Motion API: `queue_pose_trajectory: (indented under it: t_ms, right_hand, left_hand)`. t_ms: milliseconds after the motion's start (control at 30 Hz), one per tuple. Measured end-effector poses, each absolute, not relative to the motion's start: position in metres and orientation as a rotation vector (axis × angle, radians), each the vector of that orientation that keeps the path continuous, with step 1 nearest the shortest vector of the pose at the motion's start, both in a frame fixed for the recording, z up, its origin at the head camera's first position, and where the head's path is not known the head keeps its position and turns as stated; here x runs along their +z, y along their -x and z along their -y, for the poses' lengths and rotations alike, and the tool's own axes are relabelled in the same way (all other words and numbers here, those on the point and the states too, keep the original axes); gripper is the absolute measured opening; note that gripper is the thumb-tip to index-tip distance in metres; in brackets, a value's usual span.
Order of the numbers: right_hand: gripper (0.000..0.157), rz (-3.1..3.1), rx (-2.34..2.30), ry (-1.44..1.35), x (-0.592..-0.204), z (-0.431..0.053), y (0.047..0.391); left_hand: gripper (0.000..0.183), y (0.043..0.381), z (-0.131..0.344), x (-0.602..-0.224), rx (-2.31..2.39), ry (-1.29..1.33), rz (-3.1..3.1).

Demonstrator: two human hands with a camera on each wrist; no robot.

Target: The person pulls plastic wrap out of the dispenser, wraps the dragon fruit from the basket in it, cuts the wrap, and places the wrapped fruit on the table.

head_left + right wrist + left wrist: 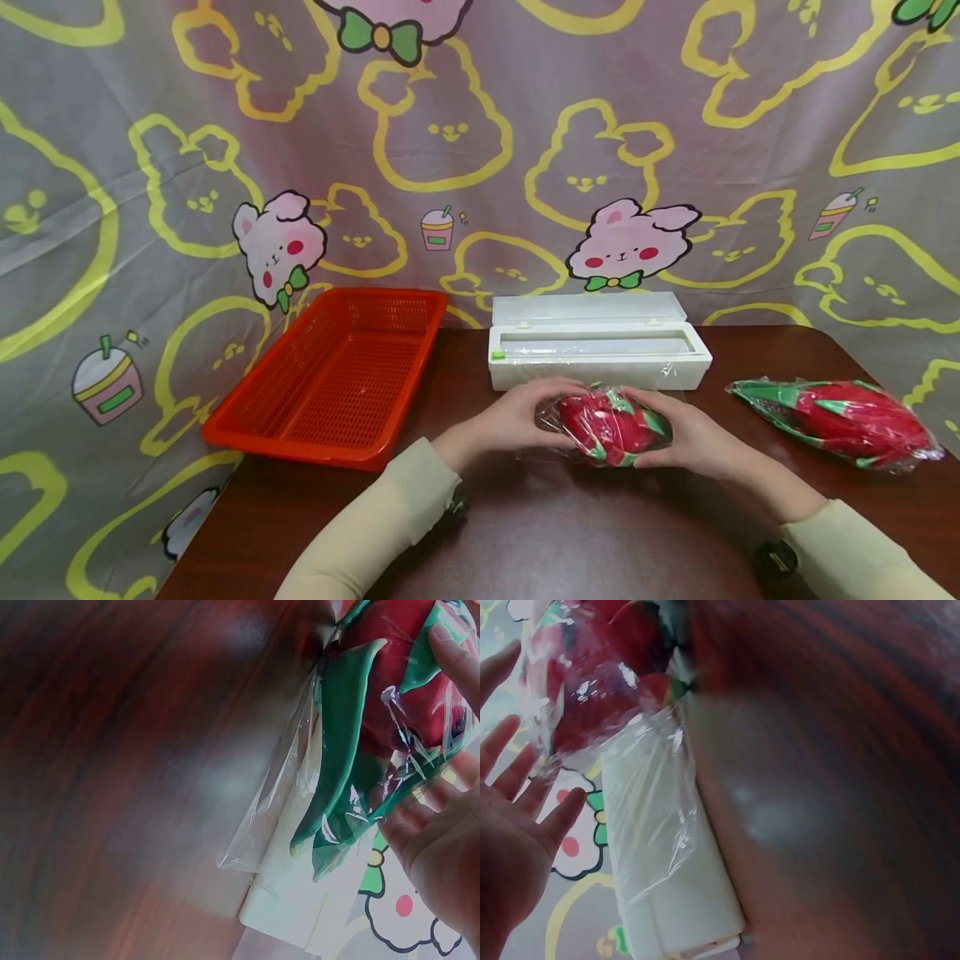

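A red dragon fruit [611,425] with green leaf-like scales is loosely covered in clear plastic film. My left hand [521,414] curves round its left end, fingers along the far side and thumb nearer me. At the opposite end my right hand [693,437] holds it the same way, thumb low on the near side. Loose film [656,817] trails from the fruit in the left wrist view, overlapping the white box. From the right wrist, long green scales [341,742] show under the film, with my fingertips against it.
Just behind the fruit, a white cling film box [600,371] stands with its lid raised. An orange-red plastic basket [300,446] sits to the left. Another film-wrapped dragon fruit [847,417] lies at the right of the brown table [570,533]. A patterned curtain [480,108] hangs behind.
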State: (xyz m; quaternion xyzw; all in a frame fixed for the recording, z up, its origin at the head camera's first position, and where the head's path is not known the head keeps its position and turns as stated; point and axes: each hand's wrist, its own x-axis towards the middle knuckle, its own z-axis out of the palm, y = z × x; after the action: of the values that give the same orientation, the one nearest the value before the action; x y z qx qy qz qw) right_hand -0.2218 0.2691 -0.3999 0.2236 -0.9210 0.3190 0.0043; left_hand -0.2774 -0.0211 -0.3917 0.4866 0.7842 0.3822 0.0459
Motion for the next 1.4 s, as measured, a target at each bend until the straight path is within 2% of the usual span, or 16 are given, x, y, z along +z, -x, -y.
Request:
queue_pose_trajectory:
  t_ms: [333,667,1167,1400]
  right_hand:
    - [0.094,2.929,1.033,-0.670,-0.398,-0.272,0.228]
    - [0.094,2.952,1.115,-0.662,-0.399,-0.276,0.236]
    - [0.091,2.975,1.195,-0.662,-0.398,-0.283,0.247]
    - [0.085,2.928,1.135,-0.674,-0.397,-0.297,0.240]
  left_hand:
    - [0.080,0.282,0.013,-0.400,1.064,-1.444,-2.416]
    - [0.070,0.290,0.010,-0.403,1.188,-1.321,-2.374]
    - [0.068,0.295,0.008,-0.409,1.208,-1.176,-2.464]
    - [0.066,0.296,0.007,-0.410,1.255,-1.153,-2.416]
